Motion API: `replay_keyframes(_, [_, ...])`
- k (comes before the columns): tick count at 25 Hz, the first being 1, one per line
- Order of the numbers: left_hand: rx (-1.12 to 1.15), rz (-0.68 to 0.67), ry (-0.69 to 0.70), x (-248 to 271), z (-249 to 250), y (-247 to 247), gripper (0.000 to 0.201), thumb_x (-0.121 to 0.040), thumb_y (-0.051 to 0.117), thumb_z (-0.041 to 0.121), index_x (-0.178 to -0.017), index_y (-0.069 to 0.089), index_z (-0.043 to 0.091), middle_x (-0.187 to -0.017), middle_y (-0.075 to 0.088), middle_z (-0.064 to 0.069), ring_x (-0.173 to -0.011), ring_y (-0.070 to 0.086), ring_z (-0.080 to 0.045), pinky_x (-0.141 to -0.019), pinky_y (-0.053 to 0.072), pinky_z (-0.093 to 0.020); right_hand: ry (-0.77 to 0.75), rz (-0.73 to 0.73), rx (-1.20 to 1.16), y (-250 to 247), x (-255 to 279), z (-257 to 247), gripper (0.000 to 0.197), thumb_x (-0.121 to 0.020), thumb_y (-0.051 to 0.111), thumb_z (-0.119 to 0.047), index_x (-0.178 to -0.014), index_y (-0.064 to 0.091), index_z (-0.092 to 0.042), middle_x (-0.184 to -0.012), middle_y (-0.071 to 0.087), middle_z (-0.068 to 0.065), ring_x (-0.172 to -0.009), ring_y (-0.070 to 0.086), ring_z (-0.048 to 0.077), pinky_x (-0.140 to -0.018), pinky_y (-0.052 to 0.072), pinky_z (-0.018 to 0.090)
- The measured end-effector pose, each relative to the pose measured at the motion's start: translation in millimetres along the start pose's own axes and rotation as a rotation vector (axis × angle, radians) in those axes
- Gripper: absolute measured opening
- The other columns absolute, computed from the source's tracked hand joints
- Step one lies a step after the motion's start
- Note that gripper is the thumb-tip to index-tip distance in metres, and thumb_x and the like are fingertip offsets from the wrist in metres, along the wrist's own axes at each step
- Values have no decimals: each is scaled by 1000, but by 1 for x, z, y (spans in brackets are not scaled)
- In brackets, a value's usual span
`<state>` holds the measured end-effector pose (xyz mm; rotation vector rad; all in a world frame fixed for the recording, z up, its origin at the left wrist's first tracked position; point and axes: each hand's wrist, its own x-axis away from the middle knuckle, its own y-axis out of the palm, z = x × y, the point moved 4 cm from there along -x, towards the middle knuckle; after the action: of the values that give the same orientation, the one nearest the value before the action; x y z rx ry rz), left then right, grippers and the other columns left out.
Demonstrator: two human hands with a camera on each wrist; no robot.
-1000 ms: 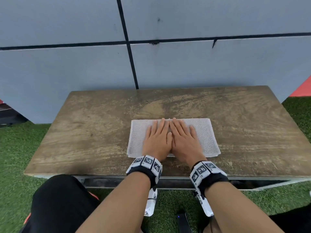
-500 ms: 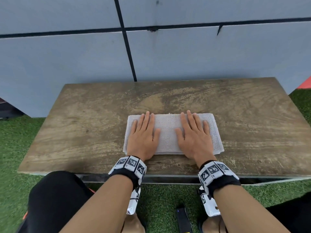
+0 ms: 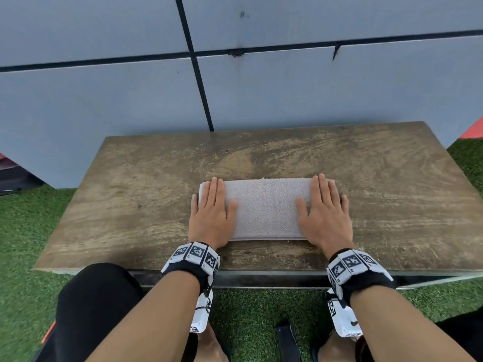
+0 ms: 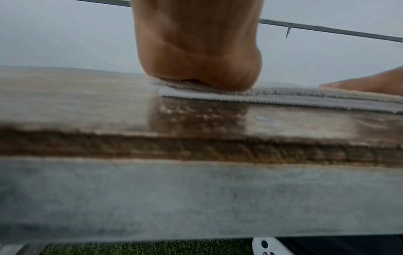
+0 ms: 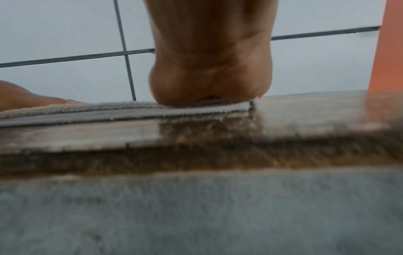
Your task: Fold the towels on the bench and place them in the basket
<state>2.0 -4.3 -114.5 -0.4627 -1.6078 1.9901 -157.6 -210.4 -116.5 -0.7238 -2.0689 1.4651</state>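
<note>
Both hands are lying palm-down with fingers straight and together, gripping nothing: left hand [image 3: 210, 215] pressing the left end and right hand [image 3: 325, 215] the right end of the folded towel [image 3: 266, 209], lying flat at centre frame on the bench [image 3: 392, 192].

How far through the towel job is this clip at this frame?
Done: one white towel lies folded in layers on the wooden bench. In hand: the left hand and right hand press flat on its two ends, fingers straight. Left: any further fold, then the basket, which no view shows. No other towels are in view.
</note>
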Motion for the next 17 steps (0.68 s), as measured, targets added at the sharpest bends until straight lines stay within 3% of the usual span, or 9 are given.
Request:
replay_keyframes(3, [-20, -31, -14, 0, -1, -5, 69, -101, 11, 55, -159, 0, 19, -167, -3, 6, -153, -6, -13, -124, 0, -49, 8, 18, 26, -12, 6, -6, 63, -103, 21, -49, -157, 10, -19, -166, -1, 11, -153, 0, 31, -123, 4, 52])
replay_keyframes(5, [-73, -54, -19, -2, -1, -11, 71, -100, 13, 57, -159, 6, 16, -167, 5, 1, -153, 1, -18, -123, 7, -51, -152, 161, 132, -23, 23, -20, 47, -101, 33, -40, -140, 38, -16, -145, 32, 20, -132, 35, 38, -114, 30, 53])
replay_keyframes(6, [-112, -58, -19, -3, 0, -15, 72, -100, 16, 58, -158, 12, 14, -164, 14, -3, -152, 10, -22, -121, 13, -52, -286, 204, 158, -23, 34, -27, 38, -99, 37, -39, -128, 46, -16, -128, 43, 13, -113, 45, 32, -101, 42, 48])
replay_keyframes(7, [-151, -52, -22, -2, 1, -21, 73, -99, 19, 59, -155, 21, 12, -159, 24, -7, -147, 21, -26, -118, 21, -51, -425, 184, 149, -21, 47, -33, 32, -99, 38, -41, -120, 48, -19, -115, 46, 5, -98, 47, 24, -90, 46, 41])
replay_keyframes(9, [-193, -23, -44, 5, 2, -34, 70, -97, 28, 61, -143, 38, 10, -144, 40, -13, -132, 38, -31, -108, 34, -48, -579, 91, 153, -14, 62, -36, 30, -99, 38, -46, -116, 47, -24, -107, 45, -2, -90, 50, 19, -83, 48, 35])
replay_keyframes(11, [-207, -39, -78, 17, 1, -44, 67, -95, 36, 62, -135, 44, 9, -135, 46, -17, -123, 46, -34, -102, 39, -46, -563, 115, 196, -17, 59, -28, 30, -99, 42, -47, -119, 49, -26, -112, 48, -2, -96, 53, 19, -88, 48, 36])
replay_keyframes(13, [-127, -158, -126, 31, -3, -46, 67, -93, 42, 61, -134, 40, 8, -131, 51, -18, -117, 52, -36, -98, 44, -45, -446, 181, 239, -25, 53, -16, 30, -96, 53, -35, -125, 53, -26, -124, 51, 3, -109, 55, 25, -100, 45, 42])
replay_keyframes(15, [111, -317, -145, 45, -7, -42, 61, -91, 46, 57, -130, 38, 11, -119, 59, -13, -100, 61, -31, -83, 51, -42, -292, 174, 273, -31, 49, -5, 52, -84, 61, -15, -134, 51, -24, -143, 44, 11, -127, 47, 32, -109, 37, 47])
replay_keyframes(17, [314, -407, -80, 58, -6, -40, 45, -96, 45, 52, -119, 44, 13, -104, 63, -6, -82, 62, -22, -66, 48, -34, -211, 108, 281, -32, 52, -1, 68, -78, 61, -11, -142, 43, -22, -154, 32, 15, -137, 36, 35, -112, 33, 48])
